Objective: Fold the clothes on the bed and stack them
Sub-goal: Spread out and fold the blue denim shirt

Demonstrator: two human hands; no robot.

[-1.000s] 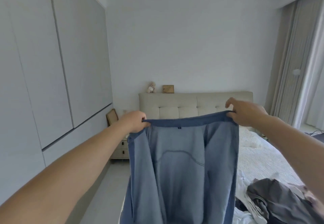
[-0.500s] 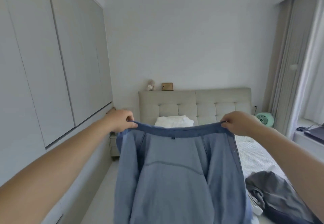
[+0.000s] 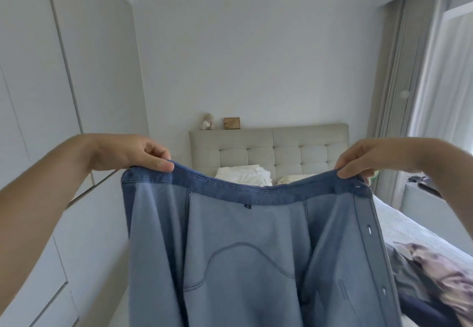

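Note:
A blue denim shirt (image 3: 245, 255) hangs in the air in front of me, inside facing me, stretched wide along its darker collar band. My left hand (image 3: 138, 154) pinches the band's left end and my right hand (image 3: 363, 159) pinches its right end. The shirt's lower part runs out of the frame at the bottom. Behind it lies the bed (image 3: 409, 227) with a heap of other clothes (image 3: 435, 283) at the lower right, grey, dark blue and patterned pieces, partly hidden by the shirt.
A padded beige headboard (image 3: 268, 145) with white pillows (image 3: 243, 174) stands at the far wall, a small toy and a frame on top. Grey wardrobe doors (image 3: 51, 96) line the left. Curtains (image 3: 414, 83) and a side surface are on the right.
My hands have spread further apart, pulling the collar band wider. The shirt now hangs closer to me and the view has tilted up a little.

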